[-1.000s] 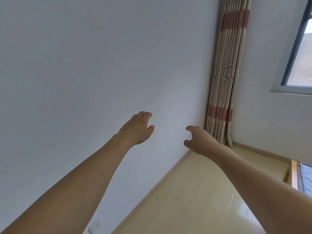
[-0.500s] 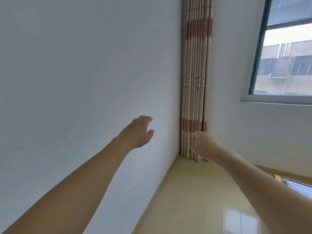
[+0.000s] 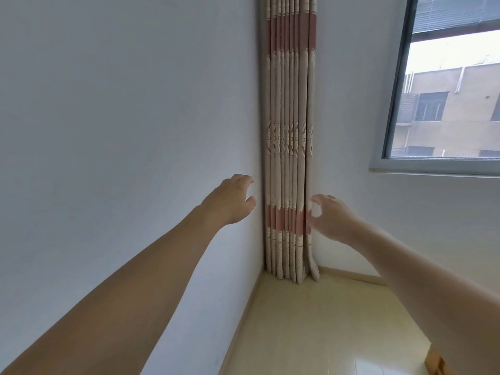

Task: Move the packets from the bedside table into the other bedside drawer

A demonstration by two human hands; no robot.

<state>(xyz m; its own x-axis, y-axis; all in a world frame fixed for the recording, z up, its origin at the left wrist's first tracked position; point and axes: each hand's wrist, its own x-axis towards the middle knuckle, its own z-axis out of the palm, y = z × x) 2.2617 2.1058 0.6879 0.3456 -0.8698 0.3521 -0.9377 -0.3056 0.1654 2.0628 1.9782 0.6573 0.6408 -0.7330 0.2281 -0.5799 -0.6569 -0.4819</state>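
Observation:
No packets, bedside table or drawer appear in the head view. Both my arms reach forward at chest height toward the room's corner. My left hand [image 3: 231, 203] hovers in front of the white wall, fingers loosely apart and holding nothing. My right hand [image 3: 331, 216] is stretched out in front of the gathered curtain, fingers curled a little and spread, also holding nothing.
A beige and pink striped curtain [image 3: 289, 131] hangs bunched in the corner. A white wall [image 3: 121, 117] fills the left. A window [image 3: 449, 98] is at the upper right. Pale glossy floor [image 3: 311, 328] lies below, with a wooden furniture corner [image 3: 438, 362] at the bottom right.
The view has swung right and levelled, bringing the curtain to the centre and more window into sight. Both hands stayed outstretched and without anything in them.

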